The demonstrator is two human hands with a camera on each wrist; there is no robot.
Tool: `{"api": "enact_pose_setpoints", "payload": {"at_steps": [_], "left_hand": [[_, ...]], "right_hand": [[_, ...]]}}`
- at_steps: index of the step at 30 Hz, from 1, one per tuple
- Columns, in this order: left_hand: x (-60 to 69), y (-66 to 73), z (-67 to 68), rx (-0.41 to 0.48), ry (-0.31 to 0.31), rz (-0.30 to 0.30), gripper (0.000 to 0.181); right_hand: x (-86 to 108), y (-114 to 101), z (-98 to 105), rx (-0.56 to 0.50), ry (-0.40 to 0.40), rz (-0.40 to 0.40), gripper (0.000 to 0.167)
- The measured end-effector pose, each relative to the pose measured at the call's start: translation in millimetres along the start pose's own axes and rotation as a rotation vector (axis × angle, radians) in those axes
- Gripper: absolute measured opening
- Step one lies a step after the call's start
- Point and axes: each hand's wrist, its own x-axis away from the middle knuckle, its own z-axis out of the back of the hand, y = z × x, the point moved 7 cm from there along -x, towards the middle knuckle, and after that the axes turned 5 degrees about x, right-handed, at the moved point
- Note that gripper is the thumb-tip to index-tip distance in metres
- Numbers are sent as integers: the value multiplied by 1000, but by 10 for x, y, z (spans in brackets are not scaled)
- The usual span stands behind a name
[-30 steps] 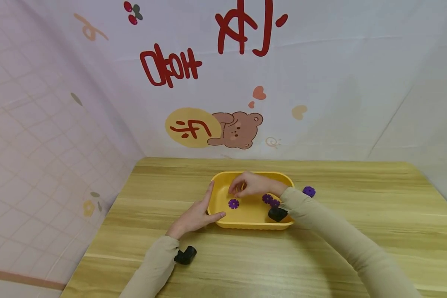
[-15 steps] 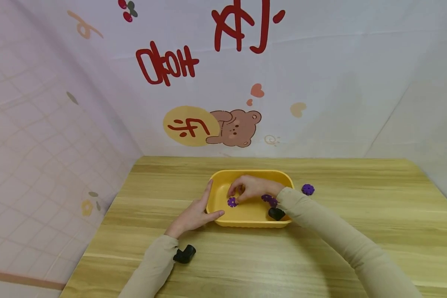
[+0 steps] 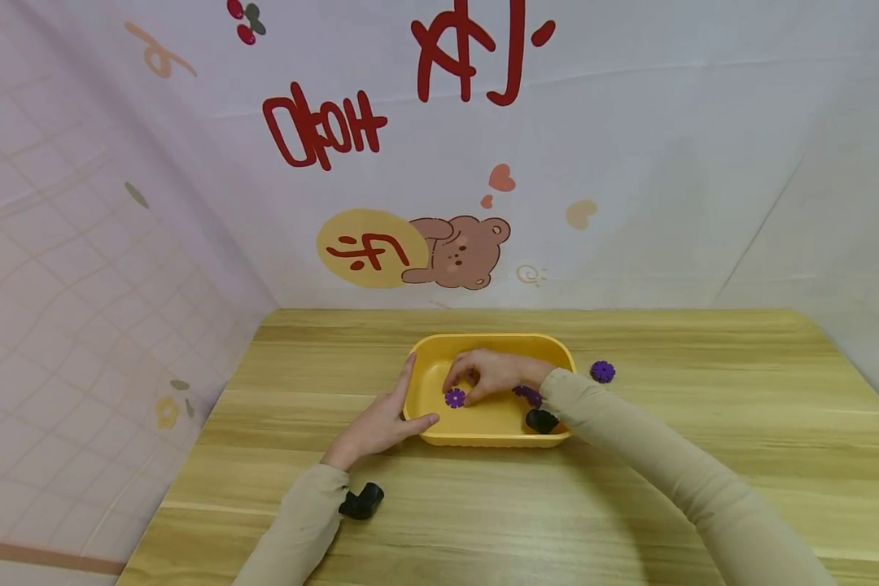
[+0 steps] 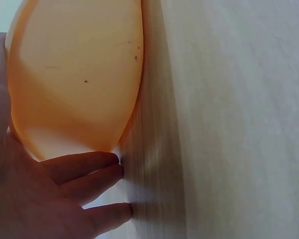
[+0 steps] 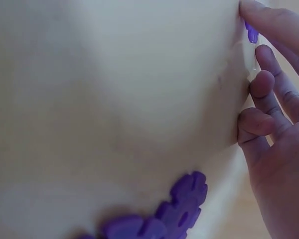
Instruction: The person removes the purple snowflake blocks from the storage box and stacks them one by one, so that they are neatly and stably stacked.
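A yellow tray (image 3: pixel 483 441) stands on the table, its left end spanned by my left hand (image 3: pixel 373 427). That hand's fingers lie straight along the outer wall, as the left wrist view shows, and the thumb rests over the near rim. Inside the tray, my right hand (image 3: pixel 487 373) reaches down with curled fingers. Its thumb and forefinger pinch the edges of a purple snowflake disc (image 3: pixel 455 398) low at the tray floor. Other purple snowflake discs (image 5: pixel 182 209) lie nearer the right wrist, partly hidden by the forearm in the head view.
More purple snowflake discs (image 3: pixel 603 372) sit on the wooden table (image 3: pixel 483 513) to the right of the tray. A printed cloth backdrop (image 3: pixel 630 146) rises behind the table. Black wrist cameras (image 3: pixel 362 501) are worn on both forearms.
My right hand has lowered and its thumb has come to the near side of the snowflake disc, with the fingers around it. The left hand has stayed against the tray. The head view has shifted slightly.
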Motion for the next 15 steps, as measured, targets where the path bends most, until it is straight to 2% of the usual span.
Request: {"api": "enact_pose_setpoints", "payload": {"at_steps": [10, 15], "left_hand": [[-5, 6, -9, -3, -13, -9, 104], [-4, 17, -3, -7, -8, -5, 104]], "right_hand": [[-19, 8, 1, 7, 42, -11, 26], [-17, 26, -4, 3, 32, 3, 27]]}}
